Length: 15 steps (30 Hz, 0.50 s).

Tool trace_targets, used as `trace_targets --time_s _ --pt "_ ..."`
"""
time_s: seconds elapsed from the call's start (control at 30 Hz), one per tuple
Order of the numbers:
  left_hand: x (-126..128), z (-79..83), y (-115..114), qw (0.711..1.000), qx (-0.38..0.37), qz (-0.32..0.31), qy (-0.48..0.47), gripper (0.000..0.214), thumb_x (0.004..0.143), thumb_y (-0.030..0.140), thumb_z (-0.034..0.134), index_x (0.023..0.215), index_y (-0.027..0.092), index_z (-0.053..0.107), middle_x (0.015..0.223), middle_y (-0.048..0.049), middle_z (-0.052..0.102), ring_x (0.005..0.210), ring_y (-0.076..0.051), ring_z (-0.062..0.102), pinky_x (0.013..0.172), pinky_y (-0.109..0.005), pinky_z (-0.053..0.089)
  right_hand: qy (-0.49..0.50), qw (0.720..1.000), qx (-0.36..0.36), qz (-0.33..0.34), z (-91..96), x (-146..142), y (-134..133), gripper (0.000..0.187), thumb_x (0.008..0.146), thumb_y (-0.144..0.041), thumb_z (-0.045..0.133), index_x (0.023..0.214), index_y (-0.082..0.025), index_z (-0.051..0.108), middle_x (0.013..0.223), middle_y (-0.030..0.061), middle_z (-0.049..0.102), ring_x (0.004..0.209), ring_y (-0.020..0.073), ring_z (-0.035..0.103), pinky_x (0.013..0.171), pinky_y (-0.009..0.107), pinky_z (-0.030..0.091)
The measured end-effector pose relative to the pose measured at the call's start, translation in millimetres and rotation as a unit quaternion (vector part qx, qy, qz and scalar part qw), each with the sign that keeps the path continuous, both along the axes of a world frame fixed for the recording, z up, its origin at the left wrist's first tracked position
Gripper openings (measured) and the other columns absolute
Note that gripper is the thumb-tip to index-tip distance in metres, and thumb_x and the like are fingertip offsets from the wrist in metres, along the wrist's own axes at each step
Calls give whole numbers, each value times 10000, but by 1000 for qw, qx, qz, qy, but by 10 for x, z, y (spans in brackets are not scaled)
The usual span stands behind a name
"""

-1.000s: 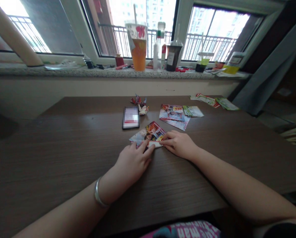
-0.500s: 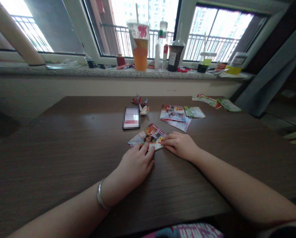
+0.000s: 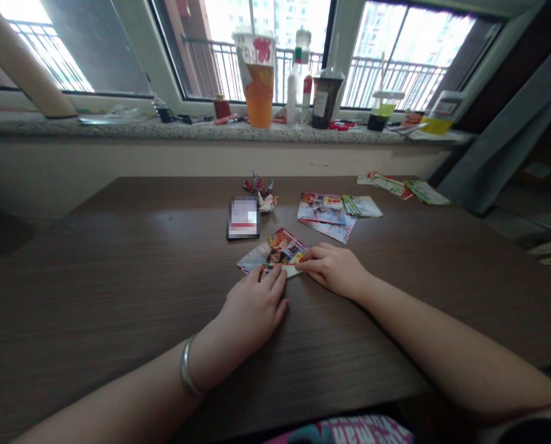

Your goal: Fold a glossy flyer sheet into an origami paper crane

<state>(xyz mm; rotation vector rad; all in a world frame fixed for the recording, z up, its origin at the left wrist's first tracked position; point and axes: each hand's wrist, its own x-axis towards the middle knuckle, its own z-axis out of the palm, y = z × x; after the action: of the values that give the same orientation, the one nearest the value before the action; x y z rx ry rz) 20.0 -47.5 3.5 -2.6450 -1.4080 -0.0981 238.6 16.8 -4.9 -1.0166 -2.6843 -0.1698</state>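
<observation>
Left hand (image 3: pixel 256 305) and right hand (image 3: pixel 334 269) palm-down, close together, forearms (image 3: pixel 423 330) aslant

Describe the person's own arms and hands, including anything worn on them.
The left hand and right hand are ungloved, and both forearms are bare. A smooth, silver-coloured bangle circles the left wrist; the right wrist has nothing on it. A dark sleeve shows at the right arm's upper end.

The left hand (image 3: pixel 256 306) hides part of the paper (image 3: pixel 282 248) at centre, the screen (image 3: pixel 243 217) above is pixelated, and the bottom edge crops a garment (image 3: pixel 349 431).
</observation>
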Motion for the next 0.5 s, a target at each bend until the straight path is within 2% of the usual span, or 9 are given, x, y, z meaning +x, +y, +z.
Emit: trace_targets --time_s 0.27,0.5 --pt "-12 11 11 1000 -2 -1 -5 466 920 346 466 1321 114 521 1308 -137 574 1103 -323 542 878 -433 507 14 1000 -14 12 -11 11 30 240 939 -297 513 1089 -315 699 1052 31 682 967 190 579 793 295 465" --pt "-24 19 47 1000 -19 -5 -15 434 921 335 479 1298 125 528 1249 -141 592 1149 -309 518 915 -432 490 55 997 -21 41 -53 33 55 181 900 -227 563 1020 -218 698 1036 52 700 951 182 602 834 300 479"
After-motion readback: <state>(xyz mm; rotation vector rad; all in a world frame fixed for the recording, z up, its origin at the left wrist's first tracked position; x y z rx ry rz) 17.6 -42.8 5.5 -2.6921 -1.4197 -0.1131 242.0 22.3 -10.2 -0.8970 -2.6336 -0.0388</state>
